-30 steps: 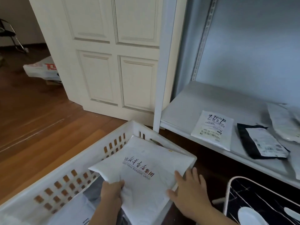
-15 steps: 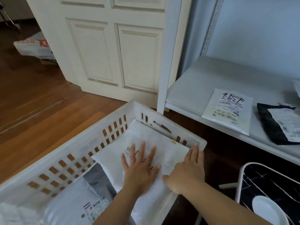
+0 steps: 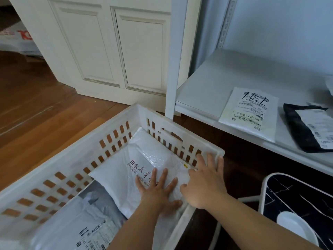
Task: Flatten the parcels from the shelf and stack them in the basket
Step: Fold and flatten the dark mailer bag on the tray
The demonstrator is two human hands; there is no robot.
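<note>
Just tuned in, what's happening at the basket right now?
A person is pressing a white padded parcel flat inside the white basket. The left hand lies spread on it; the right hand pushes near the basket's right rim. A labelled parcel lies lower in the basket. A white parcel and a black one wait on the shelf.

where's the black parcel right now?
Head view, far right: the black parcel lies on the shelf, just right of the white parcel with the handwritten number, above the basket.
</note>
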